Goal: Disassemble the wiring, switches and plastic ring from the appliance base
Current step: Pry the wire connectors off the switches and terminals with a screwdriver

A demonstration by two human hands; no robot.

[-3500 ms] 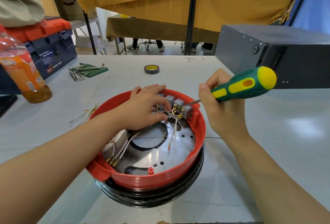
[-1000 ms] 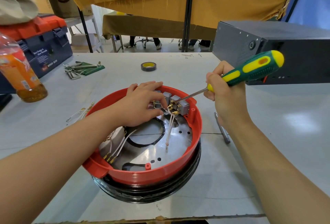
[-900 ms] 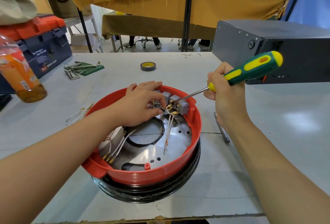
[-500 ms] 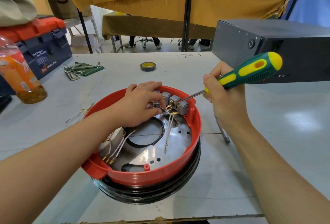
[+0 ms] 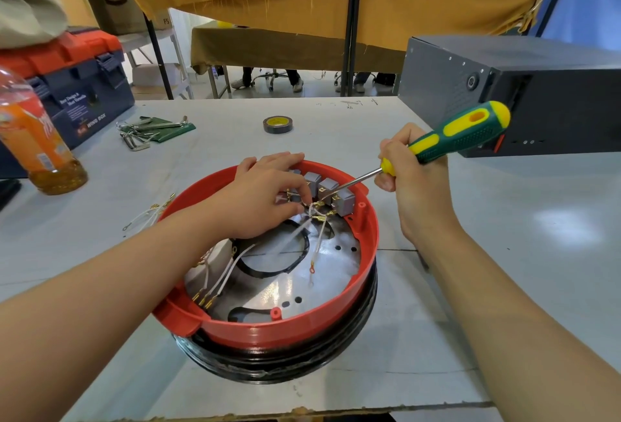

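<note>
Switches (image 5: 331, 191), small grey blocks in a row, sit against the far inner wall of the red ring (image 5: 336, 322), with white wires (image 5: 304, 231) running from their brass terminals down over the metal plate (image 5: 322, 280) inside. The ring rests on a black base (image 5: 302, 362), which stands near the front edge of the desk (image 5: 504, 270), about midway along it. More white wires with brass ends lie at the ring's near-left side.

The left hand (image 5: 265, 199) reaches over the ring's left rim; its fingers lie over the far wall and the leftmost switches, while thumb and forefinger pinch the wires close to the terminals. The right hand (image 5: 413, 183) is curled round the front of a green and yellow screwdriver (image 5: 460, 134), just outside the ring's far-right rim. The shaft slants down and left, and its tip meets the terminals of the switches on the right.

Loose wires (image 5: 148, 214) lie on the desk just left of the ring. Toward the far edge sits a roll of tape (image 5: 277, 124), and left of it a set of hex keys (image 5: 148, 130) on a green holder. A bottle (image 5: 37, 139) of orange drink stands at the left edge, with a blue and orange toolbox (image 5: 77, 85) behind it. A dark metal box (image 5: 537, 92) fills the far right corner.
</note>
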